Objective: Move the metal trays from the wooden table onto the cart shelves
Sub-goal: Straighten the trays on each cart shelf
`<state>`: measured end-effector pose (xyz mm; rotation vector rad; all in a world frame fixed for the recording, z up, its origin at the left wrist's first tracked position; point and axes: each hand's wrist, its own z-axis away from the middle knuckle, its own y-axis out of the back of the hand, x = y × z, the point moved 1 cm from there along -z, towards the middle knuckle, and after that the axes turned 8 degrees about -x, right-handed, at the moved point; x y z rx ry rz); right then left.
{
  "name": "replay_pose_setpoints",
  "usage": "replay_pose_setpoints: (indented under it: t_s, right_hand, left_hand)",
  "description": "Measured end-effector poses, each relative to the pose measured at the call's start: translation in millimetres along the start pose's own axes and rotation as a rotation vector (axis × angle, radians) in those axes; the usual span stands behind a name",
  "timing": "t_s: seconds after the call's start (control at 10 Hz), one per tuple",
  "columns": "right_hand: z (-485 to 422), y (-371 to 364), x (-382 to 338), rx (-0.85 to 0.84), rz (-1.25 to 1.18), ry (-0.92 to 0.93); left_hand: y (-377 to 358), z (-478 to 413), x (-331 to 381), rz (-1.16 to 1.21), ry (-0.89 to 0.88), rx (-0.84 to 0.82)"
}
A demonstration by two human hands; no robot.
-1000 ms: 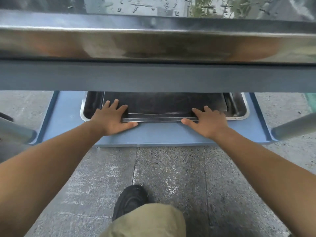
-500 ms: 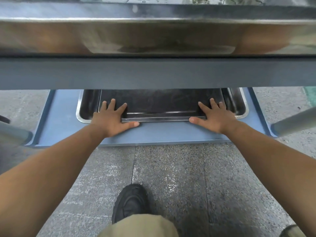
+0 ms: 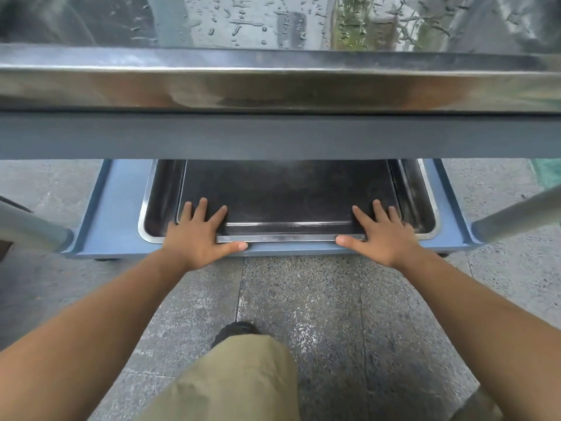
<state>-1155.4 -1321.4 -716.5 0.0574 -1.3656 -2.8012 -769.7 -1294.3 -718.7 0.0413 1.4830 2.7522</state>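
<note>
A dark flat metal tray (image 3: 285, 196) lies inside a larger shiny metal tray (image 3: 151, 205) on the blue bottom shelf of the cart (image 3: 118, 205). My left hand (image 3: 197, 235) rests on the inner tray's near left corner, fingers spread on top, thumb under its front rim. My right hand (image 3: 382, 235) lies the same way on the near right corner. A third metal tray (image 3: 273, 86) sits on the cart's upper shelf, filling the top of the view.
The grey front edge of the upper shelf (image 3: 273, 135) overhangs the lower one. Grey cart posts (image 3: 33, 232) stand at the left, and another post (image 3: 516, 217) at the right. Speckled stone floor (image 3: 303, 299) lies below, with my knee and shoe (image 3: 236, 329).
The inner tray has slid further back into the larger tray with both hands on it. My head has tilted slightly up, showing more of the top tray.
</note>
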Motion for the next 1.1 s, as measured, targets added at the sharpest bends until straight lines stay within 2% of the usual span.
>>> replay_pose_setpoints:
  t_s: [0.4,0.6,0.8,0.9,1.0,1.1]
  right_hand:
    - [28,-12,-3,-0.033,0.010,0.009]
    - [23,-13,-1,-0.046,-0.005,0.013]
    - [47,10,-18,-0.207,0.011,-0.056]
    - [87,38,-41,-0.180,-0.063,0.007]
    - [144,67,-51,-0.242,-0.206,0.056]
    - [206,105,-55,-0.305,-0.155,0.107]
  left_hand:
    - [-19,25,-1,-0.021,-0.003,-0.001]
    - [-16,24,1,-0.025,-0.011,-0.057]
    - [28,36,-6,-0.008,-0.041,-0.401]
    - [54,75,5,-0.079,-0.108,-0.404]
    - [85,123,15,0.120,-0.125,-0.408]
    - [131,185,31,0.193,-0.091,-0.409]
